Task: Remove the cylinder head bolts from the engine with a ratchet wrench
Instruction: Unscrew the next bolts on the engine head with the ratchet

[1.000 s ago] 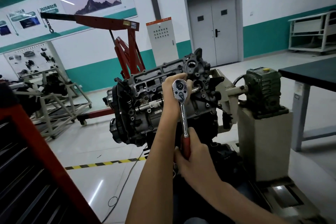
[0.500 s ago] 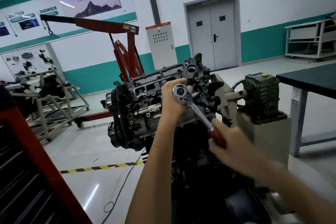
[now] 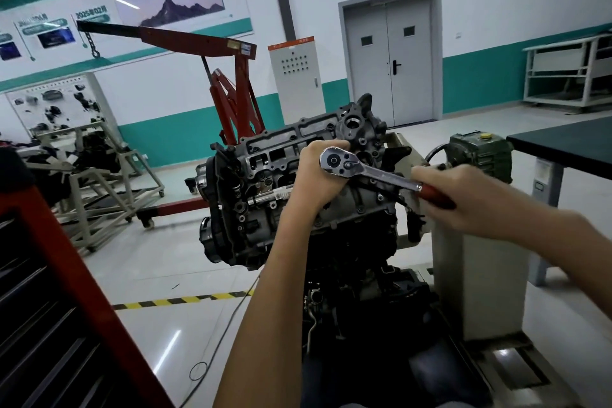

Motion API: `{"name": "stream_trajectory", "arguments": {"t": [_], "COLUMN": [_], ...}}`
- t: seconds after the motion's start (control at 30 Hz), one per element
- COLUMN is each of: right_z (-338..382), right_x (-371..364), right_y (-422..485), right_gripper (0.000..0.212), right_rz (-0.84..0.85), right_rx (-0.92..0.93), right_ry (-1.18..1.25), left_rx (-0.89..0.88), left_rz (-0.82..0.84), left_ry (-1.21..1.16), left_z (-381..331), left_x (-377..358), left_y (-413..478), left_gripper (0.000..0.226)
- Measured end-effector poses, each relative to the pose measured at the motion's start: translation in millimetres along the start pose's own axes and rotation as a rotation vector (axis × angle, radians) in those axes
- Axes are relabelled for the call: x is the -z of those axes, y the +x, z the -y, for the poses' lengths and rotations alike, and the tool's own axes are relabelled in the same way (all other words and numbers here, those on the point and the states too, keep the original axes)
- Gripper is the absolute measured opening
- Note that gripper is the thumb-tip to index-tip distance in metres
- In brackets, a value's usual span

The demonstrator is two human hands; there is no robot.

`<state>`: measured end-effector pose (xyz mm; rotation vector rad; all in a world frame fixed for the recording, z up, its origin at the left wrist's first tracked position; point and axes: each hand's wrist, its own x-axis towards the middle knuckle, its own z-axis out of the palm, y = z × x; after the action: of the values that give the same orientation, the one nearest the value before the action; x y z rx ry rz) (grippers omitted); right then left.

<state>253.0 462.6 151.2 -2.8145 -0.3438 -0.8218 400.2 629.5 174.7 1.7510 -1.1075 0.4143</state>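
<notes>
Holding the shiny steel ratchet wrench (image 3: 381, 175) with both hands, the person works at the top of the big grey metal engine (image 3: 261, 172), which sits tipped on its stand in the middle of the view. The left hand (image 3: 316, 177) is curled tight round the wrench just behind its round head, right up against the engine. The right hand (image 3: 463, 200) is wrapped round the dark red grip at the other end. The bolt under the wrench head is hidden, so I cannot tell how far out it is. One second ago the handle hung straight down from the head, toward 6 o'clock. Half a second ago it pointed to about 5 o'clock. Now it points between 3 and 4 o'clock, so the right hand has swung up and out to the right. The left hand has stayed at the same spot on the engine. At 11 o'clock from the engine stands a tall red steel crane (image 3: 231, 53). At 12 o'clock is a pale grey metal cabinet (image 3: 294, 76), and at 1 o'clock a grey double door (image 3: 390, 53). At 3 o'clock, just beside the engine, a dark green metal gearbox (image 3: 480, 152) sits near a dark flat table (image 3: 563, 142). At 7 o'clock a yellow and black striped line (image 3: 185, 301) runs along the floor.
</notes>
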Motion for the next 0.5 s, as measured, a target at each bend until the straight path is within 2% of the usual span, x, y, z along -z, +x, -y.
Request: {"name": "stream_trajectory", "arguments": {"t": [0.03, 0.1, 0.17, 0.23, 0.3, 0.37, 0.43, 0.5], "right_z": [-5, 3, 31, 68, 104, 124, 119, 91], "right_x": [1, -16, -48, -81, -106, -120, -112, -89], "right_y": [2, -6, -20, -25, -20, -14, -15, -20], "right_gripper": [0.023, 0.025, 0.034, 0.038, 0.033, 0.03, 0.028, 0.029], "right_rz": [-0.012, -0.03, -0.143, -0.279, -0.333, -0.337, -0.279, -0.189], "right_rx": [0.004, -0.048, -0.141, -0.269, -0.372, -0.393, -0.375, -0.299], "right_ry": [-0.032, 0.064, 0.261, 0.481, 0.706, 0.837, 0.83, 0.645], "left_rx": [0.009, 0.029, 0.087, 0.131, 0.081, 0.057, 0.027, 0.023], "left_rz": [-0.002, -0.037, -0.12, -0.198, -0.201, -0.215, -0.225, -0.212], "left_ry": [-0.01, -0.042, -0.1, -0.155, -0.131, -0.065, -0.079, -0.101], "left_z": [-1, -3, -4, -5, -8, -10, -5, 0], "left_x": [-1, -4, -10, -16, -21, -23, -21, -18], "left_y": [0, -3, -8, -8, -4, -1, -3, -6], "left_gripper": [0.026, 0.041, 0.05, 0.046, 0.045, 0.05, 0.053, 0.048]}}
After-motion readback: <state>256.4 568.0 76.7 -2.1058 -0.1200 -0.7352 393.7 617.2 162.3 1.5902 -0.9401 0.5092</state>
